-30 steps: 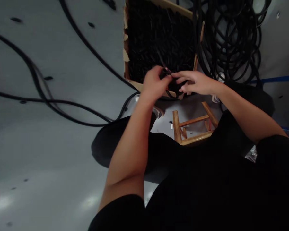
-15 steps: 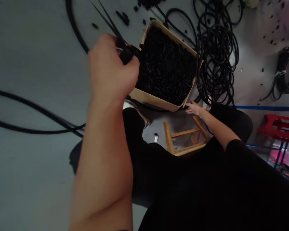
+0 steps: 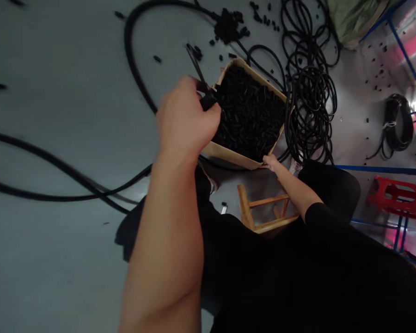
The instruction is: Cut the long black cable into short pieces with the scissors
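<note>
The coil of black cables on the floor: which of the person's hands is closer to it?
Right. The right hand rests at the cardboard box's near corner, just beside the cable coil. The left hand, gripping a black piece, is across the box.

Matt brown cardboard box [image 3: 229, 155], bare wooden stool [image 3: 260, 213], smooth grey floor [image 3: 55, 259], matt black rubbery cables [image 3: 312, 101].

Black cable piece [image 3: 207, 99] gripped, raised beside cardboard box [image 3: 229, 155].
</note>
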`<control>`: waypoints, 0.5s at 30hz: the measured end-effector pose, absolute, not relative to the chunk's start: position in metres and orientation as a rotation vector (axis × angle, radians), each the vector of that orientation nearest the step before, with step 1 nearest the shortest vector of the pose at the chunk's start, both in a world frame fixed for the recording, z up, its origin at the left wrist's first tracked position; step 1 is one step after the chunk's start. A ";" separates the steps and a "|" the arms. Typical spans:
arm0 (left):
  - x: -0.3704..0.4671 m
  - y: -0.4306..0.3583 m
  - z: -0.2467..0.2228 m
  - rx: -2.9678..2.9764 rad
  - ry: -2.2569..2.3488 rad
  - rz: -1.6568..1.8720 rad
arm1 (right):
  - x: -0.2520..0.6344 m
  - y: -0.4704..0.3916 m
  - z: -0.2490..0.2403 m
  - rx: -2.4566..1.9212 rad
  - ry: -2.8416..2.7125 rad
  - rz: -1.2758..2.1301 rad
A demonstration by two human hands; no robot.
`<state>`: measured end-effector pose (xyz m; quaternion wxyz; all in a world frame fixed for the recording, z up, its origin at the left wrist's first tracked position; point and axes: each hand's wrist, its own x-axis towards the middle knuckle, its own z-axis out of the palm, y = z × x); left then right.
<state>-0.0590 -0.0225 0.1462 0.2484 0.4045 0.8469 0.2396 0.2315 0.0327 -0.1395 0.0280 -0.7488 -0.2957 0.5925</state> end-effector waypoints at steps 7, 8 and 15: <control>-0.054 -0.022 0.143 1.119 2.325 0.617 | 0.228 0.084 -0.145 -2.277 -1.090 1.704; -0.054 -0.023 0.142 1.121 2.332 0.597 | 0.233 0.083 -0.144 -2.287 -1.113 1.710; -0.062 -0.021 0.132 1.102 2.430 0.519 | 0.297 0.080 -0.122 -2.413 -1.442 1.513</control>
